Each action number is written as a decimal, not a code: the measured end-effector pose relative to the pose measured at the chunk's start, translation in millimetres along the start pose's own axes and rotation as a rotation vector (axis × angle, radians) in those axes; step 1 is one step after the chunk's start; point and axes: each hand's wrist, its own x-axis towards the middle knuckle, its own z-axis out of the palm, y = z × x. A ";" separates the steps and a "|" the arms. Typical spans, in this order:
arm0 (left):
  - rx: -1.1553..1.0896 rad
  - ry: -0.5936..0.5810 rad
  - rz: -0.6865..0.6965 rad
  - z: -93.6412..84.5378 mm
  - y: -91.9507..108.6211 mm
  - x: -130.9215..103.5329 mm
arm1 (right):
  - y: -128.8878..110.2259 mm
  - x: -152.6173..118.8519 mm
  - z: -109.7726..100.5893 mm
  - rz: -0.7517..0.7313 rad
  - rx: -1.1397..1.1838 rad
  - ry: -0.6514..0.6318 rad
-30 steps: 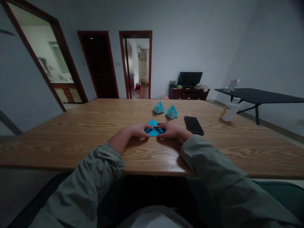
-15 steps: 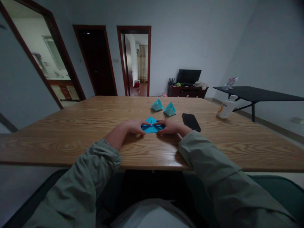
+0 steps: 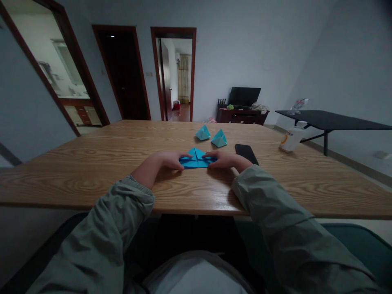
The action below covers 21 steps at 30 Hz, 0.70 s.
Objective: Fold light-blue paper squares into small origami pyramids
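Observation:
A sheet of blue origami paper (image 3: pixel 196 163), partly folded with a peak at its far side, is on the wooden table in front of me. My left hand (image 3: pixel 172 160) pinches its left corner between thumb and fingers. At the opposite corner, my right hand (image 3: pixel 223 159) grips the paper the same way. The paper's two side tips are hidden under my fingers. Just beyond stand two folded light-blue paper shapes, one on the left (image 3: pixel 202 132) and one on the right (image 3: pixel 219 139).
A black phone (image 3: pixel 246 153) lies right of my right hand, partly covered by it. Farther right stands a white bottle (image 3: pixel 292 138) with an orange mark. The wooden table (image 3: pixel 92 175) ends at a front edge close to my body. A black table (image 3: pixel 333 119) stands beyond on the right.
My hands have moved slightly apart, out to the paper's side corners. The blue paper's near part now looks wider, with its front edge raised. The view has tilted a little.

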 end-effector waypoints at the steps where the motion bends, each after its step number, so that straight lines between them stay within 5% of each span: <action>1: 0.006 0.009 -0.010 0.4 0.0 0.1 | 0.1 0.3 0.1 -0.001 -0.003 0.001; 21: -0.166 0.199 -0.071 -1.4 -3.4 2.4 | -1.8 3.3 1.7 0.090 0.005 0.111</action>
